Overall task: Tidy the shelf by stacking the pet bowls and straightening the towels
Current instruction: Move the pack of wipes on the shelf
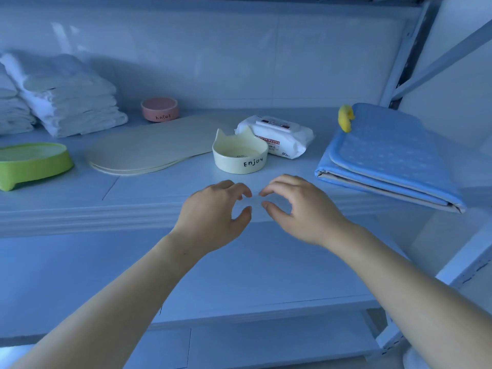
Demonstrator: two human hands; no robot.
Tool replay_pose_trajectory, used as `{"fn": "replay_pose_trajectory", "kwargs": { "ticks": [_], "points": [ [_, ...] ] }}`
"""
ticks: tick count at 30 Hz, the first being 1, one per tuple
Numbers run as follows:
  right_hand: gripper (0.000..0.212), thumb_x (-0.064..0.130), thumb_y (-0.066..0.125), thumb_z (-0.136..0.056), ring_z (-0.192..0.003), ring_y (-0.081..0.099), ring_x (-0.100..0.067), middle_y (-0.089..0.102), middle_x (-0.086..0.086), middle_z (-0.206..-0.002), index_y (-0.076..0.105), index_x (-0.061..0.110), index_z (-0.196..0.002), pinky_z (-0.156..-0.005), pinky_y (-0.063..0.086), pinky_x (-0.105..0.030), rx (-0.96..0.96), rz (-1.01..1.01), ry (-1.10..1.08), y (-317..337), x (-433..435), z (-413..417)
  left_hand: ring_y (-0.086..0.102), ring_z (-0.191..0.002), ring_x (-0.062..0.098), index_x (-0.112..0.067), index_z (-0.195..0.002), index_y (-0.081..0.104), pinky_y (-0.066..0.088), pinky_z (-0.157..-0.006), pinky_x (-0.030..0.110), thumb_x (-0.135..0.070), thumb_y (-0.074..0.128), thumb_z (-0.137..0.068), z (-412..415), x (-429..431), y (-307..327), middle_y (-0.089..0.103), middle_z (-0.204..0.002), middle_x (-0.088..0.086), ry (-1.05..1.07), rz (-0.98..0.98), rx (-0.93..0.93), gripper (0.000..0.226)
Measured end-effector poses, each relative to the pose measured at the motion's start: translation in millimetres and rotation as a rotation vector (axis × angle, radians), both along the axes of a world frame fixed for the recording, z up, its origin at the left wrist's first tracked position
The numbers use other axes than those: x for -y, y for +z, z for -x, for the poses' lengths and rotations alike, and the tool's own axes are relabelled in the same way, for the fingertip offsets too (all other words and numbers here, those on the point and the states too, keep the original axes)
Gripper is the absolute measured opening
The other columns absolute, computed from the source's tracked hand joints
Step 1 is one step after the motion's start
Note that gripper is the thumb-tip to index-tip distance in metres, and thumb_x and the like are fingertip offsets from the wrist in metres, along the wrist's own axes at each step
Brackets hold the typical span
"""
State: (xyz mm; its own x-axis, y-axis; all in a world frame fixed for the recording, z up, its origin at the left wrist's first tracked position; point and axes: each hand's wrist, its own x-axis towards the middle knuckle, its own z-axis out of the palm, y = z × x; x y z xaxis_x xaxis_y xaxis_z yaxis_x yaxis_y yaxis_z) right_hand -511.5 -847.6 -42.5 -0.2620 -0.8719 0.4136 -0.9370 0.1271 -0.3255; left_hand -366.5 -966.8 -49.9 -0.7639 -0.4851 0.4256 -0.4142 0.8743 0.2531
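At the far left of the shelf (pixel 133 209), your towels (pixel 66 97) sit in folded stacks, and the nearer stack looks skewed against its neighbour, so I'd call the straightening not yet done. In front of them, the green bowl (pixel 32 163) stands alone at the left edge. Moving along, the pink bowl (pixel 159 109) is back by the wall, just behind the flat beige mats (pixel 149 145).

Now to the middle. Your left hand (pixel 213 211) hovers over the shelf's front lip, fingers loosely curled, its grip half-wide and empty. Just beyond it sits the cream bowl (pixel 239 155), the one with ears. Your right hand (pixel 300 209) mirrors the left, with the same loose, empty grip, and the fingertips of the two almost meet.

Three bowls, well apart, none inside another. By my read the stacking hasn't started, and the cream bowl is the nearest to you.

On the right, the wipes (pixel 277 139) lie just behind the cream bowl. Then comes the folded blue pad (pixel 386 155), with a yellow piece (pixel 345 117) on its back corner.

The shelf is a smooth white board with a seam across it, and a white back panel (pixel 239 49) stands behind it. A lower shelf (pixel 239 275) sits beneath your arms, and a metal upright (pixel 415 49) with a slanted brace stands at the right. The light is dim and bluish.
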Motion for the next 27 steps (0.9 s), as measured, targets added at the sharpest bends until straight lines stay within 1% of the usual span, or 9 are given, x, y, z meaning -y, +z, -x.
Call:
{"fn": "replay_pose_trajectory", "kwargs": {
  "ticks": [6, 9, 12, 15, 17, 19, 21, 24, 27],
  "points": [
    [0.023, 0.032, 0.054, -0.089, -0.106, 0.051, -0.014, 0.058, 0.011, -0.112, 0.062, 0.021, -0.108, -0.082, 0.046, -0.034, -0.004, 0.009, 0.088, 8, 31, 31, 0.044, -0.064, 0.004, -0.035, -0.106, 0.057, 0.031, -0.054, 0.021, -0.040, 0.054, -0.084, 26, 17, 12, 0.059, -0.102, -0.017, 0.085, 0.003, -0.018, 0.023],
    [0.021, 0.031, 0.055, -0.089, -0.105, 0.052, -0.012, 0.059, 0.012, -0.111, 0.062, 0.022, -0.107, -0.080, 0.045, -0.032, -0.006, 0.042, 0.124, 13, 43, 48, 0.041, -0.055, 0.000, -0.034, -0.105, 0.058, 0.026, -0.050, 0.017, -0.039, 0.055, -0.083, 39, 24, 18, 0.059, -0.102, -0.017, 0.119, 0.011, -0.046, 0.022],
    [0.021, 0.031, 0.056, -0.088, -0.105, 0.052, -0.012, 0.059, 0.012, -0.110, 0.063, 0.022, -0.105, -0.081, 0.046, -0.032, -0.010, 0.056, 0.163, 15, 53, 63, 0.036, -0.053, -0.005, -0.033, -0.105, 0.059, 0.026, -0.050, 0.019, -0.038, 0.055, -0.083, 52, 29, 19, 0.059, -0.104, -0.017, 0.145, 0.030, -0.064, 0.023],
    [0.020, 0.030, 0.056, -0.088, -0.104, 0.053, -0.013, 0.060, 0.010, -0.108, 0.063, 0.022, -0.105, -0.082, 0.047, -0.035, -0.004, 0.070, 0.197, 17, 60, 76, 0.037, -0.055, 0.002, -0.032, -0.106, 0.059, 0.029, -0.052, 0.022, -0.037, 0.056, -0.083, 63, 32, 17, 0.059, -0.104, -0.015, 0.166, 0.050, -0.068, 0.023],
    [0.019, 0.029, 0.056, -0.087, -0.104, 0.052, -0.013, 0.060, 0.009, -0.107, 0.064, 0.023, -0.104, -0.082, 0.047, -0.036, 0.000, 0.089, 0.203, 19, 64, 85, 0.040, -0.060, 0.007, -0.032, -0.107, 0.060, 0.032, -0.054, 0.023, -0.036, 0.056, -0.083, 70, 35, 16, 0.059, -0.105, -0.014, 0.171, 0.062, -0.074, 0.024],
    [0.019, 0.029, 0.056, -0.087, -0.104, 0.051, -0.011, 0.060, 0.010, -0.107, 0.064, 0.024, -0.103, -0.082, 0.047, -0.035, 0.003, 0.096, 0.205, 19, 67, 92, 0.049, -0.077, 0.010, -0.031, -0.107, 0.060, 0.033, -0.056, 0.023, -0.035, 0.055, -0.084, 78, 37, 17, 0.058, -0.106, -0.014, 0.178, 0.075, -0.084, 0.025],
    [0.019, 0.028, 0.056, -0.087, -0.105, 0.051, -0.011, 0.060, 0.011, -0.108, 0.064, 0.023, -0.104, -0.083, 0.046, -0.035, 0.000, 0.097, 0.210, 20, 72, 98, 0.050, -0.092, 0.011, -0.031, -0.108, 0.060, 0.032, -0.057, 0.022, -0.036, 0.055, -0.084, 84, 41, 17, 0.057, -0.107, -0.014, 0.191, 0.094, -0.086, 0.025],
    [0.021, 0.027, 0.057, -0.087, -0.106, 0.052, -0.014, 0.060, 0.009, -0.109, 0.064, 0.020, -0.106, -0.086, 0.045, -0.035, -0.013, 0.100, 0.209, 23, 79, 103, 0.050, -0.099, 0.012, -0.031, -0.108, 0.060, 0.034, -0.060, 0.023, -0.037, 0.054, -0.085, 90, 47, 17, 0.058, -0.108, -0.014, 0.201, 0.110, -0.083, 0.025],
    [0.023, 0.028, 0.057, -0.087, -0.109, 0.052, -0.014, 0.059, 0.009, -0.113, 0.063, 0.021, -0.108, -0.087, 0.045, -0.034, -0.022, 0.102, 0.172, 28, 85, 108, 0.052, -0.099, 0.014, -0.030, -0.107, 0.061, 0.033, -0.061, 0.023, -0.039, 0.054, -0.084, 96, 56, 22, 0.059, -0.108, -0.013, 0.195, 0.115, -0.098, 0.026]
  ]
}}
